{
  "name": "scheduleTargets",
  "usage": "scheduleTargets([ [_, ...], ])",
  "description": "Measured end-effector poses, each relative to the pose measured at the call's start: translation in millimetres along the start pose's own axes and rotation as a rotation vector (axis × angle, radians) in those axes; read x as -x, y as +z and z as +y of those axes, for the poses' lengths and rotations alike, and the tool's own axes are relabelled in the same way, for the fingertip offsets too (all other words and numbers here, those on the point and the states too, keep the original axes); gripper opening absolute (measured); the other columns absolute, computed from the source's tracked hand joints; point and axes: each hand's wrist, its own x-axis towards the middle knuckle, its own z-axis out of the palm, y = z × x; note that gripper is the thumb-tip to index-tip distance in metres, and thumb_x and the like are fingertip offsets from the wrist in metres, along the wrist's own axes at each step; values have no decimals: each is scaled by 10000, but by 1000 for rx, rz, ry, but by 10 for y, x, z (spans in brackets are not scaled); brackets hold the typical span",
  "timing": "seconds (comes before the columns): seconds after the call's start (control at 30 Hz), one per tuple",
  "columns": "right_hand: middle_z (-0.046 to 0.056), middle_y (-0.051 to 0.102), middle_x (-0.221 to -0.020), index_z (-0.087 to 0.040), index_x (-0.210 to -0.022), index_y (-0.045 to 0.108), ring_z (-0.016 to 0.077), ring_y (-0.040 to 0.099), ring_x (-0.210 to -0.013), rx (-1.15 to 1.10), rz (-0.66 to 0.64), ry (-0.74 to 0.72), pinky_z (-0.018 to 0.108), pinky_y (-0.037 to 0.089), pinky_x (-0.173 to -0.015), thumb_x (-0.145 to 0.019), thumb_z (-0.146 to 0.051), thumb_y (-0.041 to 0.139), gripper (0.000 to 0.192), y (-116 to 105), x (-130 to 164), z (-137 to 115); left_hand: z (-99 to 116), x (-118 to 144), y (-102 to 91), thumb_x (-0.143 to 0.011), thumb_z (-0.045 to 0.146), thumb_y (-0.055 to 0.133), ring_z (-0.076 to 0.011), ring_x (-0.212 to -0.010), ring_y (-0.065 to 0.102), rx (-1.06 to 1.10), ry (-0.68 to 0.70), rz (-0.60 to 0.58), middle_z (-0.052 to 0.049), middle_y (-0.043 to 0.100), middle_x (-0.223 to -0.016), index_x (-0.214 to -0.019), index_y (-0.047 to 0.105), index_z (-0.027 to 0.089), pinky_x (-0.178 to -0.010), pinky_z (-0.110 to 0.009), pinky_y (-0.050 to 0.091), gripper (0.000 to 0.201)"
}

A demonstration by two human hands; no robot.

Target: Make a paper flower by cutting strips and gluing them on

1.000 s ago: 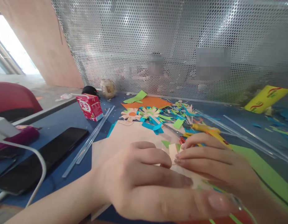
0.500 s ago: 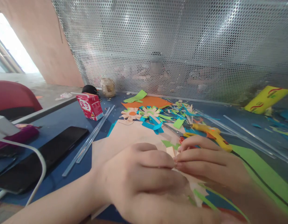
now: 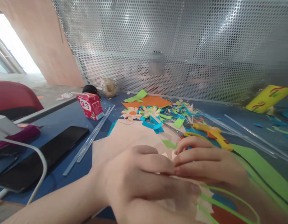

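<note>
My left hand (image 3: 144, 177) is closed, fingers curled, with its fingertips meeting those of my right hand (image 3: 206, 161). Between them both hands pinch a small cream paper piece (image 3: 174, 155), mostly hidden behind the fingers. Beneath lies a large cream paper sheet (image 3: 120, 133). Thin green paper strips (image 3: 228, 203) curve out from under my right hand. Just beyond the fingertips are a green paper scrap (image 3: 168, 143) and scissors (image 3: 175, 130). Farther back sit a cream paper flower with an orange centre (image 3: 132, 114) and a second paper flower with blue and green petals (image 3: 150, 111).
A yellow glue gun (image 3: 215, 136) with a black cord lies on the right by a green sheet (image 3: 248, 158). Clear sticks (image 3: 95, 133), a black phone (image 3: 48, 155) and a red carton (image 3: 92, 105) are left. A perforated metal panel (image 3: 181, 37) borders the back.
My fingers have shifted slightly around the small cream piece, which now shows less. The green strips at the lower right have moved and show more.
</note>
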Motion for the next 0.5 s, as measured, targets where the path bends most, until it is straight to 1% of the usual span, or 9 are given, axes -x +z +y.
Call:
scheduleTargets([
  [0.07, 39, 644, -912, -131, -939, 622, 142, 523, -947, -73, -10, -13, 286, 448, -856, -785, -121, 574, 162, 9, -3, 32, -41, 24, -3, -796, 281, 492, -85, -579, 494, 13, 92, -24, 6, 615, -749, -1096, 546, 217, -655, -181, 443, 312],
  [0.1, 40, 643, -908, -131, -941, 621, 143, 526, -938, -102, -17, -19, 288, 450, -846, -774, -108, 585, 172, 14, -3, 45, -48, 23, -2, -782, 242, 517, -86, -566, 481, -1, 105, -13, 8, 608, -723, -1084, 555, 205, -640, -184, 441, 306],
  [0.2, 37, 644, -906, -142, -936, 621, 143, 534, -922, -158, -29, -8, 295, 449, -834, -756, -95, 605, 187, 34, 6, 65, -13, -16, 12, -753, 123, 548, -75, -501, 441, -83, 98, 76, 40, 577, -623, -997, 597, 218, -582, -174, 433, 266],
  [0.27, 37, 645, -916, -152, -938, 619, 146, 536, -919, -176, -9, 15, 310, 444, -838, -763, -104, 599, 182, 47, 11, 60, 26, -57, 12, -756, 87, 529, -66, -492, 458, -110, 125, 111, 44, 578, -602, -943, 609, 203, -570, -168, 435, 234],
  [0.33, 39, 645, -929, -159, -944, 617, 151, 537, -919, -188, 3, 24, 326, 440, -842, -780, -118, 582, 173, 55, 10, 47, 50, -95, -3, -774, 96, 499, -64, -525, 506, -123, 163, 96, 32, 606, -627, -918, 608, 182, -572, -168, 439, 201],
  [0.43, 48, 647, -928, -155, -929, 622, 156, 539, -921, -196, 9, 24, 332, 439, -843, -794, -133, 564, 149, 54, -2, 35, 46, -134, -41, -808, 215, 464, -85, -617, 563, -93, 215, 35, -9, 653, -733, -921, 597, 150, -590, -190, 451, 186],
  [0.5, 49, 649, -916, -148, -912, 628, 155, 541, -917, -187, 25, 23, 328, 437, -845, -782, -120, 575, 143, 52, -7, 40, 37, -144, -59, -824, 287, 436, -99, -639, 572, -75, 222, 48, -21, 664, -771, -912, 587, 150, -587, -209, 455, 222],
])
